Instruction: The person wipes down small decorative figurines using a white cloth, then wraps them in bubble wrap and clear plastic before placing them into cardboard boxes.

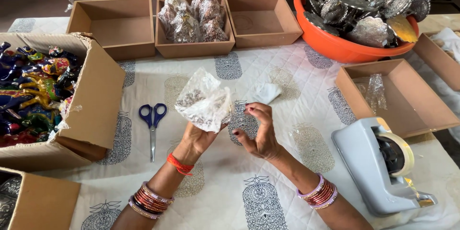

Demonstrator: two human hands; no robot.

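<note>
Above the tabletop (268, 196), my left hand (199, 136) grips a clear-wrapped silvery piece (203, 103), fingers closed beneath it. My right hand (258, 131) hovers beside it, fingers curled, empty. Wrapping appears underway; sealing likely calls for the tape dispenser (378, 163).

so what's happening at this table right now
A person sits at a cloth-covered table. Their left hand holds up a small clear plastic bag with something silvery inside, while the right hand is open beside it, fingers curled, touching nothing. Blue scissors lie to the left, a tape dispenser to the right. One of the brown trays behind already holds several wrapped pieces.
</note>
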